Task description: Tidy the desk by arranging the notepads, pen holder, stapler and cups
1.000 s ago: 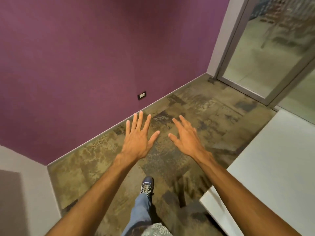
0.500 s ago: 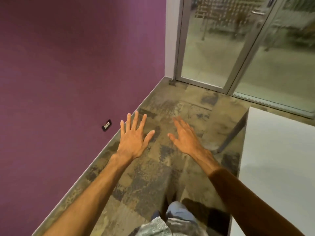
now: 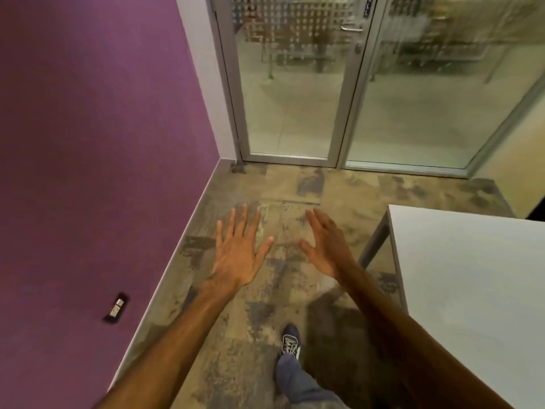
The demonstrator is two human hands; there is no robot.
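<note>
The purple wall (image 3: 88, 143) looks matt and a little rough. The floor (image 3: 280, 187) is rough, patchy carpet, and the door (image 3: 289, 84) is shiny glass in a smooth grey metal frame. The desk (image 3: 472, 276) has a smooth, matt white top, and the trouser leg (image 3: 298, 382) is soft blue cloth.

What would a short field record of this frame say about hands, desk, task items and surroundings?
left hand: open, fingers spread, over the floor, holding nothing
right hand: open, fingers straight, holding nothing
desk: white, partly in view at right, touched by neither hand
task items: none in view
surroundings: purple wall with wall socket at left, glass door ahead, patterned carpet
person: one shoe on the carpet
</note>
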